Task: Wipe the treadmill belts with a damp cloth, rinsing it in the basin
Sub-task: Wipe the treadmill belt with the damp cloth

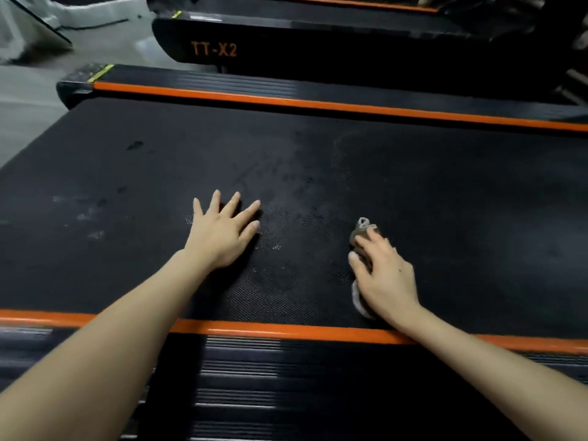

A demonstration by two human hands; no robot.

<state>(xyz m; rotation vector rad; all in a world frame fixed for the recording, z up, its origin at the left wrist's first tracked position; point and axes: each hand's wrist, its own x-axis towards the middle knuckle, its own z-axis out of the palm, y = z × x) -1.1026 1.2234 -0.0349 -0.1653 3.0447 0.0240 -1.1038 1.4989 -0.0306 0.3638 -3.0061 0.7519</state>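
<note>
A wide black treadmill belt (318, 173) fills the middle of the head view, dusty in its centre with a few damp spots. My left hand (222, 232) lies flat on the belt with fingers spread. To the right, my right hand (383, 275) grips a bunched grey-brown cloth (361, 232) and presses it onto the belt near the front edge. Part of the cloth pokes out beyond my fingers and below my palm. No basin is in view.
Orange strips (286, 331) border the belt at front and back (318, 105), with ribbed black side rails (286, 393) outside them. A second treadmill marked TT-X2 (214, 49) stands behind. Grey floor (25, 116) shows at the left.
</note>
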